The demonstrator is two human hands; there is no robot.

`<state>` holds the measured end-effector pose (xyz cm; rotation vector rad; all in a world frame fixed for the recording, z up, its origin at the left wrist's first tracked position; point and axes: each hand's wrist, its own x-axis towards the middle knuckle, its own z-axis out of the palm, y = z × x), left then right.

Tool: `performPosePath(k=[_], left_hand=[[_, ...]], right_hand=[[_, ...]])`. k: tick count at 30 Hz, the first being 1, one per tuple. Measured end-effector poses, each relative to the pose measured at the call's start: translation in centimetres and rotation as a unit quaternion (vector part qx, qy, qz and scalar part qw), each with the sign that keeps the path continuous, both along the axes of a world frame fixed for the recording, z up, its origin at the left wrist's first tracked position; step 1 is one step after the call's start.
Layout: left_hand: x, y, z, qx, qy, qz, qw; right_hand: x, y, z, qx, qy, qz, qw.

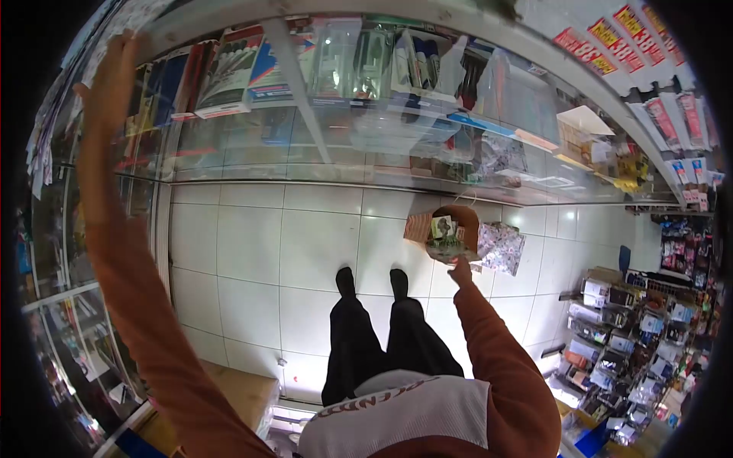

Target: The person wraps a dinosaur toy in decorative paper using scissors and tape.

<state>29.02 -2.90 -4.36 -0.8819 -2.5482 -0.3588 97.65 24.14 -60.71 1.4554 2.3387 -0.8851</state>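
My left hand [111, 80] is raised at the upper left, beside the counter's edge and a stack of patterned sheets [53, 114]. It is a little blurred; the thumb stands away from the fingers and nothing shows in it. Low on my right, my right hand [460, 271] grips the near rim of a brown paper bag [467, 221]. The bag's mouth faces up, and inside lie green and white packets [444, 229] that I cannot make out exactly. A floral-patterned bag [502, 248] is right behind the paper bag.
A glass display case [328, 145] with boxed pens and markers [416, 61] runs across the front. More glass shelves [69, 305] stand left. Racks of packaged goods [634, 328] fill the right. A cardboard box [237, 389] is behind me on the tiled floor [252, 252].
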Motion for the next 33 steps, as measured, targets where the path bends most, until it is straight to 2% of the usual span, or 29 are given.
performPosePath(k=[1,2,3,4,6,8,10,11,14,15,16,18,21,24,27,28,29,30,31,33], left_hand=[[-0.2,0.4,0.0,-0.013,-0.002,0.017,1.0],[-1.1,0.0,-0.2,0.058,-0.067,-0.027,0.996],[-2.8,-0.9,-0.6,0.126,-0.137,-0.072,0.98],[-2.9,-0.8,-0.6,0.12,-0.123,-0.066,0.983],[-1.6,-0.4,-1.2,0.111,-0.099,-0.054,0.987],[-1.1,0.0,-1.4,0.112,-0.091,-0.053,0.988],[-1.1,0.3,-1.2,0.113,-0.085,-0.055,0.988],[-1.1,0.3,-1.2,0.111,-0.081,-0.055,0.989],[-1.3,0.0,-0.9,0.105,-0.066,-0.058,0.991],[-1.4,-0.2,-0.6,0.101,-0.059,-0.057,0.992],[-1.6,-0.1,-0.4,0.101,-0.05,-0.059,0.992],[-2.6,-0.7,0.2,0.097,-0.04,-0.064,0.992],[-3.8,-0.9,-0.5,0.095,-0.029,-0.077,0.992],[-3.6,-1.2,-1.2,0.106,-0.04,-0.079,0.99],[-0.4,0.0,-0.3,0.118,-0.102,-0.055,0.986],[0.6,0.8,0.2,0.122,-0.122,-0.049,0.984],[1.1,1.6,0.7,0.127,-0.142,-0.043,0.981],[1.2,2.2,0.9,0.132,-0.163,-0.037,0.977],[-5.0,0.0,0.1,0.151,-0.164,-0.076,0.972],[-3.5,0.6,-0.4,0.169,-0.121,-0.068,0.976]], right_hand=[[-0.8,-0.9,1.7,0.047,-0.094,0.019,0.994],[-1.5,-1.2,2.6,0.067,-0.146,0.038,0.986],[-1.1,-1.7,1.7,0.137,-0.15,0.09,0.975],[-0.1,-1.9,0.5,0.206,-0.155,0.142,0.956],[0.9,-1.0,-2.2,0.248,-0.143,0.22,0.933],[2.3,1.2,-6.3,0.18,-0.169,0.263,0.933],[0.9,2.3,-4.7,0.138,-0.163,0.302,0.929],[0.8,2.4,-3.5,0.159,-0.102,0.252,0.949],[0.6,4.0,0.6,0.122,-0.067,0.25,0.958],[1.3,4.1,0.7,0.066,-0.04,0.15,0.986],[2.0,3.9,0.8,0.077,0.061,0.094,0.991],[3.8,5.1,0.2,0.101,0.068,0.16,0.98],[4.9,6.6,-1.9,0.06,0.08,0.135,0.986],[4.3,7.1,-5.8,0.082,0.002,0.152,0.985],[3.2,6.4,-8.2,0.047,0.027,0.058,0.997],[2.3,5.8,-8.0,-0.046,0.052,-0.112,0.991],[1.0,5.1,-7.3,-0.135,0.074,-0.279,0.948],[0.4,4.7,-6.9,-0.218,0.094,-0.436,0.868],[1.2,4.4,-8.1,-0.286,0.13,-0.478,0.82],[1.6,3.8,-10.0,-0.256,0.123,-0.515,0.809]])
